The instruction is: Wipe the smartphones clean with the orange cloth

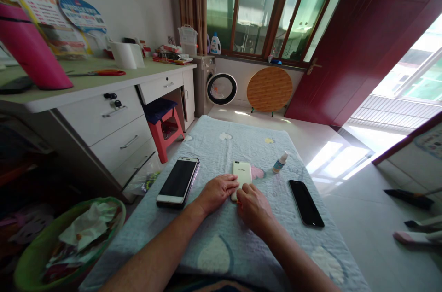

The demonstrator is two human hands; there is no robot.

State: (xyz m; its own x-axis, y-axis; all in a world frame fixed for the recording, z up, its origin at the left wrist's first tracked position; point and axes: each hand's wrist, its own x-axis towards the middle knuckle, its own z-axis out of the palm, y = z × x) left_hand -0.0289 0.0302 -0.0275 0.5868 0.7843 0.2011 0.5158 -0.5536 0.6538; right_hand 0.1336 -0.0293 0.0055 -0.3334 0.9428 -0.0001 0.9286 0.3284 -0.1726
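Note:
A white honor smartphone (242,171) lies back side up on a pale blue patterned cloth (214,218) that covers the table. My left hand (217,192) rests at its left edge, fingers stretched out and touching it. Over the phone's lower part, my right hand (254,207) is closed with the fingers curled down; what it holds, if anything, is hidden. To the left lies a larger white-framed phone (178,180) with its dark screen up. On the right are a small spray bottle (280,163), standing upright, and a black phone (305,203).
A green basket (29,255) holding crumpled paper stands at the lower left. Along the left wall runs a desk (165,71) with drawers, a pink bottle (32,48) and scissors (107,72) on top. A red stool (164,131) is tucked beneath. Behind is an open-doored washing machine (203,71).

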